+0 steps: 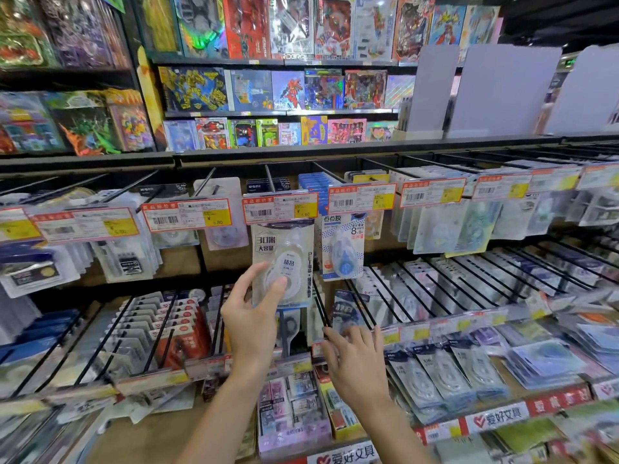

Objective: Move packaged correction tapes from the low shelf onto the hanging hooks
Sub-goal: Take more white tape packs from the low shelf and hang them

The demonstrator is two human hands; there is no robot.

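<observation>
Shop hooks [269, 177] crowd overhead; left hand [249, 324] pinches the correction tape pack [283, 262], right hand [356, 361] hovers released. Probably not yet threaded: align its hole squarely.

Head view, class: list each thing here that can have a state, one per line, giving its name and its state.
Left hand: grip pinching the white correction tape pack.
White correction tape pack: upright, held up under a price tag at the hook row.
Right hand: fingers spread, reaching toward the lower racks, holding nothing.
Blue glue tape pack: hanging on its hook.
Dark blue pack: standing in the lower rack.
</observation>
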